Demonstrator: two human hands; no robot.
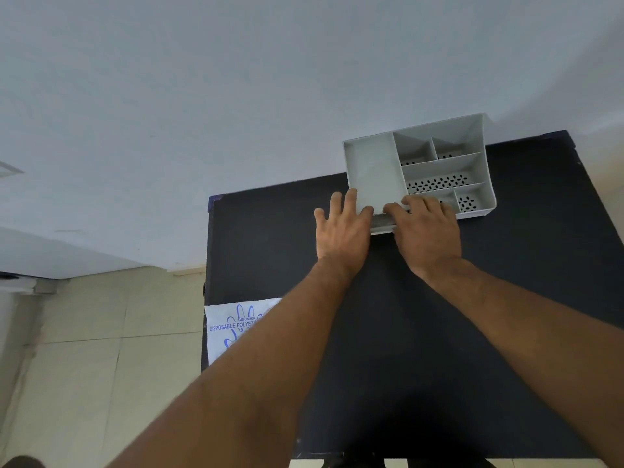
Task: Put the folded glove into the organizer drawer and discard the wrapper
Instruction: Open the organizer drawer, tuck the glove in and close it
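Observation:
The grey organizer (371,170) stands at the far edge of the black table (439,332), with several open compartments on top. A sliver of its drawer (383,226) shows at the front, between my hands. My left hand (341,231) lies flat with fingers spread against the organizer's front left corner, thumb on the rim. My right hand (427,231) covers the front of the drawer, its fingers laid over the organizer's front rim. The white wrapper (233,327) with blue print lies at the table's left edge, partly under my left forearm. The folded glove is not visible.
A pale wall rises right behind the table. Tiled floor lies to the left, below the table's left edge. The table's near edge is at the bottom of the view.

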